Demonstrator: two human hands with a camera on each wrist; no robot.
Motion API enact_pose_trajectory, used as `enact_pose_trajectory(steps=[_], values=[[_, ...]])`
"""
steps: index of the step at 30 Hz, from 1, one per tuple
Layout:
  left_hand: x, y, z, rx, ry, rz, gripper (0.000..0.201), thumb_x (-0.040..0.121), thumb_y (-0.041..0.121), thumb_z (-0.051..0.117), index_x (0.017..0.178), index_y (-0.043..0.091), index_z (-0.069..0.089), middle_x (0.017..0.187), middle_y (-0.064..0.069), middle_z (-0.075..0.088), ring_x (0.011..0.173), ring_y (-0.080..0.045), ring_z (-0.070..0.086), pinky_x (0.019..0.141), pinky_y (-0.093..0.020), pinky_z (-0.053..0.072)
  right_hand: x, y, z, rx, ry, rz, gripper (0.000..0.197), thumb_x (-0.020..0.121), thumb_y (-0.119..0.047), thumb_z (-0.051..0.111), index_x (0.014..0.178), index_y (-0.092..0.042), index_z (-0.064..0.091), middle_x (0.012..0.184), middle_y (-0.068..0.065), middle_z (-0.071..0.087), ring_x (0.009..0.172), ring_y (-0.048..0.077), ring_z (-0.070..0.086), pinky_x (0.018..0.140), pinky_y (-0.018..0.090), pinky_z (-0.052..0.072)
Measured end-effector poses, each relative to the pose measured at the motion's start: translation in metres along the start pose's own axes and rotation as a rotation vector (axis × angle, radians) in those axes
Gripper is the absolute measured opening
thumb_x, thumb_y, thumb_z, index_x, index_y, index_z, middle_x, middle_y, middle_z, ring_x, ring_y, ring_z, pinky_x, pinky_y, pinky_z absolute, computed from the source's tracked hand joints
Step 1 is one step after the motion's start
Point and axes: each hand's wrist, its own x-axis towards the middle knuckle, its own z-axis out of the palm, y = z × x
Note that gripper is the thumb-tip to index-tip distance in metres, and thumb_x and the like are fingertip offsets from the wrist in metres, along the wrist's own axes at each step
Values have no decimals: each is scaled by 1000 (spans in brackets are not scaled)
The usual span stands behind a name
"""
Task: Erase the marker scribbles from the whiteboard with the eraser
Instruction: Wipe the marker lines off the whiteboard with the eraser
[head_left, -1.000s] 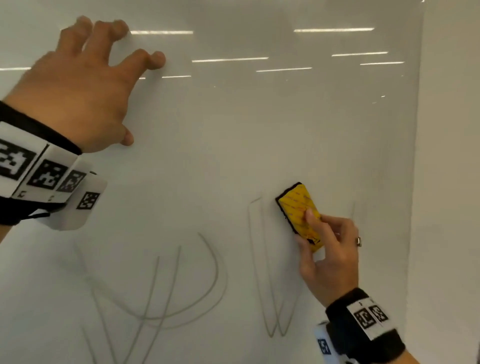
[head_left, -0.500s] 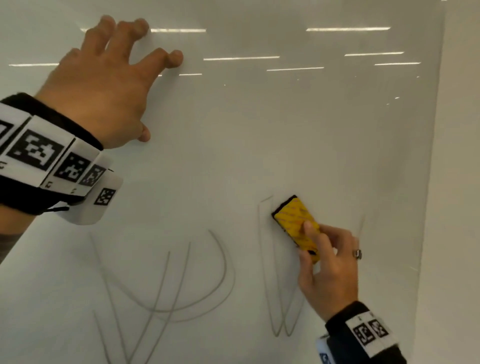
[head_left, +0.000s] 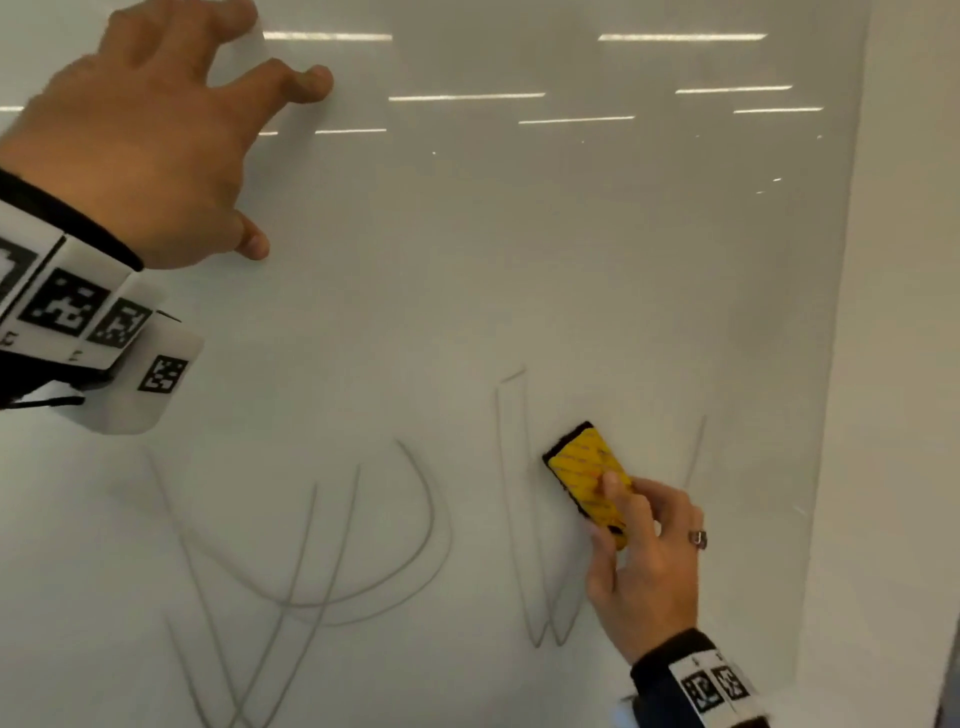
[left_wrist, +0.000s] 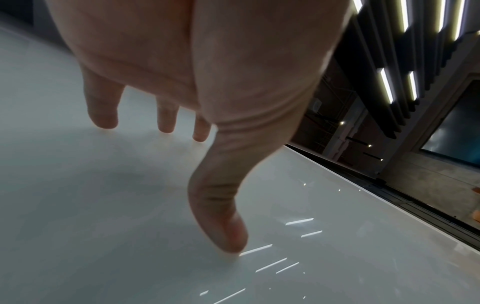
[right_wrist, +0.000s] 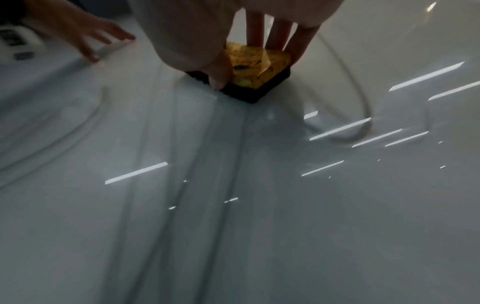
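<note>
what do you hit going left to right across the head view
left hand on the whiteboard → looping scribble → W-shaped scribble → eraser → right hand, gripping the eraser → short faint stroke → wall past the board's right edge

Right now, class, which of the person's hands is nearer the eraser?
Right. The right hand grips the eraser against the whiteboard. The left hand rests its fingertips on the board far up and to the left, well apart from the eraser.
</note>
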Motion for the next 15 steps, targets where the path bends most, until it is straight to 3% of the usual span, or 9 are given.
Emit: enact_pose_trajectory(steps=[3,5,7,10,13,15], values=[[3,-4,9,-66,-38,-38,152,38,12,100,138,72,3,156,15,14,143,-42,21,97,-72,40,50,47,-18,-38,104,188,41,84,-6,65,125,-7,59,113,23,50,94,38,50,83,45,45],[6,-2,14,-105,-70,-88,151,39,7,99,129,78,1,154,4,22,137,-50,28,94,-73,41,84,74,-30,-7,176,425,43,86,-7,71,127,-10,56,119,24,48,102,43,53,89,47,46],[9,2,16,-120,-103,-128,150,40,4,98,124,80,0,148,-11,33,127,-56,37,89,-74,43,90,75,-31,-10,208,507,45,86,-9,72,127,-13,54,122,23,47,105,44,52,91,50,47],[9,4,15,-138,-133,-155,148,41,4,98,132,77,7,140,-23,41,119,-58,43,84,-73,45,42,41,-14,-16,163,342,40,85,-12,67,124,-6,58,114,22,48,97,40,51,82,44,45],[10,4,16,-222,-142,-174,139,43,0,96,140,60,17,135,-27,45,115,-57,46,84,-73,45,-27,-5,-2,20,-15,146,45,80,-14,62,124,-8,59,112,15,49,94,36,48,79,43,46],[9,4,18,-290,-158,-248,134,48,-3,93,146,50,19,137,-26,45,119,-55,44,90,-72,42,-32,2,-5,32,-53,104,48,76,-10,65,123,-12,57,112,16,50,93,35,49,78,43,47]])
